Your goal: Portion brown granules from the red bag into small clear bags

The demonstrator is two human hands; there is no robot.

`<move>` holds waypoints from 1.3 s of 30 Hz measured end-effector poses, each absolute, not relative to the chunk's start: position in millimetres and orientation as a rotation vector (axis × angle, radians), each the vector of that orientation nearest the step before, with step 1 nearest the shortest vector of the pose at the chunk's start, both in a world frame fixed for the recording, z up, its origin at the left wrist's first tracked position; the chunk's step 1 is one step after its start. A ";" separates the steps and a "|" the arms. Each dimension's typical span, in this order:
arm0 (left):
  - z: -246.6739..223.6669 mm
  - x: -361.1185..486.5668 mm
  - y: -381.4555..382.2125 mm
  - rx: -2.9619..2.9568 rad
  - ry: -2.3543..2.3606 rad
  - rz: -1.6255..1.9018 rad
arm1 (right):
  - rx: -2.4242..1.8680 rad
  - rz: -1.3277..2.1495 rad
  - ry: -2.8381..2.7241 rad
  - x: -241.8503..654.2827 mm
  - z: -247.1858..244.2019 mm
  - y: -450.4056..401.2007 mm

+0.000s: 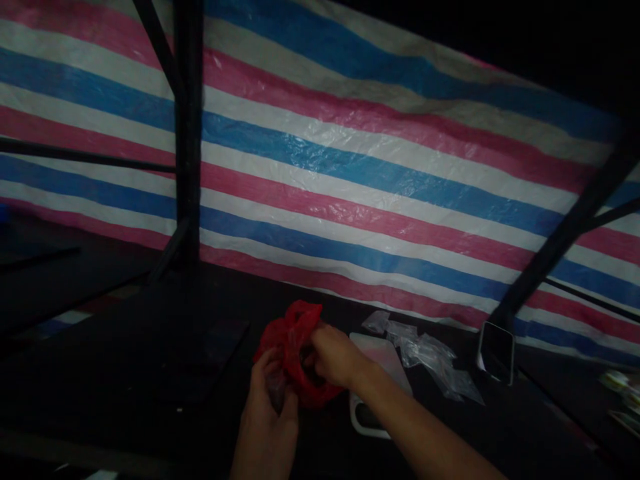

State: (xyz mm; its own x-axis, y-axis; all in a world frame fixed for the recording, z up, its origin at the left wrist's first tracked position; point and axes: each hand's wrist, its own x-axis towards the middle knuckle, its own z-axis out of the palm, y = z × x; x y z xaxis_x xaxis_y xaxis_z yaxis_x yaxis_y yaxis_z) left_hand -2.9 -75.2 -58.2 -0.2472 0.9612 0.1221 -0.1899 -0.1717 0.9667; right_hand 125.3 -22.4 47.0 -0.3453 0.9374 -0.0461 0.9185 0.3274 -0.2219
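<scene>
Fingers of left hand and right hand are gripping a red plastic bag, its contents hidden. Clear packets are lying right of them on the dim surface.

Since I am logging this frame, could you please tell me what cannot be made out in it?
Head view only:
- Contents of the red plastic bag: hidden by its folds and both hands.
- Right hand fingertips: buried in the bag.
- White tray underside: covered by the right forearm.
- Small clear bags: contents too dim.
- Left hand: wrist cut off below.
</scene>
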 end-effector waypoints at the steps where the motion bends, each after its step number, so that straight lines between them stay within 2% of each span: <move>1: -57.5 -2.7 -75.1 1.030 1.143 1.591 | -1.696 0.402 -2.468 124.3 45.4 -22.8; 8: -52.4 -7.8 -71.9 1.045 1.139 1.620 | -1.463 0.882 -2.161 125.3 34.7 -25.1; 14: -52.3 -9.5 -72.7 1.411 1.224 1.699 | -1.404 1.029 -1.791 139.3 22.9 -30.3; 19: -69.0 -5.7 -69.2 1.732 1.264 1.796 | -1.304 1.025 -1.626 148.6 24.0 -40.1; 23: -77.5 -3.8 -66.0 1.650 1.150 1.788 | -1.233 1.008 -1.572 152.0 27.6 -50.6; 29: -65.2 -4.2 -68.9 1.584 1.070 1.725 | -1.132 0.988 -1.510 154.4 32.7 -68.4; 33: -63.6 2.4 -69.6 1.523 1.087 1.724 | -1.192 0.942 -1.610 150.3 39.1 -75.9; 39: -64.6 13.0 -68.6 1.392 1.175 1.774 | -1.278 0.635 -1.928 145.6 46.5 -79.6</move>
